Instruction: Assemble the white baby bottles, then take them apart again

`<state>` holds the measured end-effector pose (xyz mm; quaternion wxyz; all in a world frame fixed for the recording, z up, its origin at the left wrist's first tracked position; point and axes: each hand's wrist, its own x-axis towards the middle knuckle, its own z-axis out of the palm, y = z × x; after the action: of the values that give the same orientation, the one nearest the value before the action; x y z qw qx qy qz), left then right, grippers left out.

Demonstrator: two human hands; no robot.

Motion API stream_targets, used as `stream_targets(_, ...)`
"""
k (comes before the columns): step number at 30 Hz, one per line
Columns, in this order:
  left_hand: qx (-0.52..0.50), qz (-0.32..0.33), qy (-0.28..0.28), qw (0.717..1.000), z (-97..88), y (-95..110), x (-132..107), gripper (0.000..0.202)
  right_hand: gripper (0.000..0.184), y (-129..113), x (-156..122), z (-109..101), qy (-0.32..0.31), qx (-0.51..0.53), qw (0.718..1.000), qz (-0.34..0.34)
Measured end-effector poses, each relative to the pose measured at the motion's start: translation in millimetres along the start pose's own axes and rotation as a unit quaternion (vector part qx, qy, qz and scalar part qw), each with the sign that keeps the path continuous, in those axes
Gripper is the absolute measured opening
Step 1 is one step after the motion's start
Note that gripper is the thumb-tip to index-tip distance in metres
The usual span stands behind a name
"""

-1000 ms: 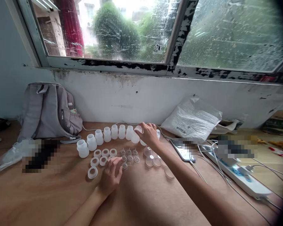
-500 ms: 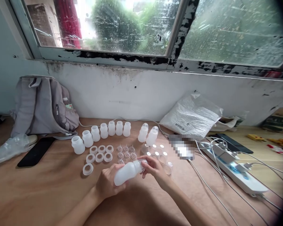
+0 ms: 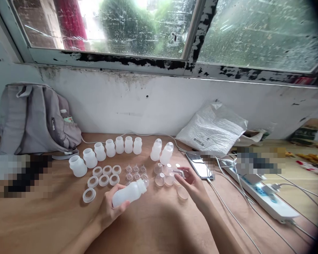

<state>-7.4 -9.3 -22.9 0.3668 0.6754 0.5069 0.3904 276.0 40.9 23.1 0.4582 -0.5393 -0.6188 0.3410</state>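
Note:
My left hand [image 3: 110, 208] is wrapped round a frosted white baby bottle [image 3: 128, 194], tilted with its neck up to the right. A clear nipple [image 3: 145, 180] shows at the bottle's top. To the right, my right hand [image 3: 193, 183] pinches a clear dome cap [image 3: 178, 172] above several similar caps [image 3: 159, 180]. One more cap [image 3: 182, 193] lies nearer me. White screw rings [image 3: 104, 180] sit in rows left of the bottle, and several clear nipples [image 3: 135, 168] stand beside them.
Open bottles [image 3: 100, 151] form a curved row at the back. Two capped bottles [image 3: 156, 150] stand right of them. A phone [image 3: 200, 165] with a cable, a power strip [image 3: 262, 194] and a silver bag [image 3: 212, 128] lie to the right. A grey backpack [image 3: 37, 120] leans at the left.
My right hand has left the bottle's top and moved right to the caps, where it now holds one. My left hand has shifted left with the bottle. The view has turned slightly.

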Motion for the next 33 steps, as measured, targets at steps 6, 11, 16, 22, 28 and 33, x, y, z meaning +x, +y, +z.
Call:
stream_targets(6,0.013,-0.008,-0.017,1.000,4.1,4,1,0.031,0.023,19,-3,-4,-0.013,-0.382,0.919,-0.093)
stream_targets(11,0.024,-0.010,-0.020,0.999,4.8,3,2,0.032,0.022,37,-8,3,-0.032,-0.488,0.866,-0.102)
stream_targets(16,0.023,0.003,-0.018,1.000,6.3,5,1,0.032,0.020,37,-7,5,-0.028,-0.498,0.861,-0.096)
stream_targets(22,0.004,0.017,-0.001,1.000,9.3,3,-3,0.035,0.035,-3,-21,39,-0.089,-0.198,0.970,-0.112)
stream_targets(28,-0.078,0.008,0.012,0.997,11.0,10,-6,0.033,0.030,-38,-27,96,-0.149,0.021,0.988,0.019)
stream_targets(33,-0.311,-0.092,0.009,0.946,15.8,10,-11,0.028,0.037,-52,-12,114,-0.093,0.004,0.995,-0.035)
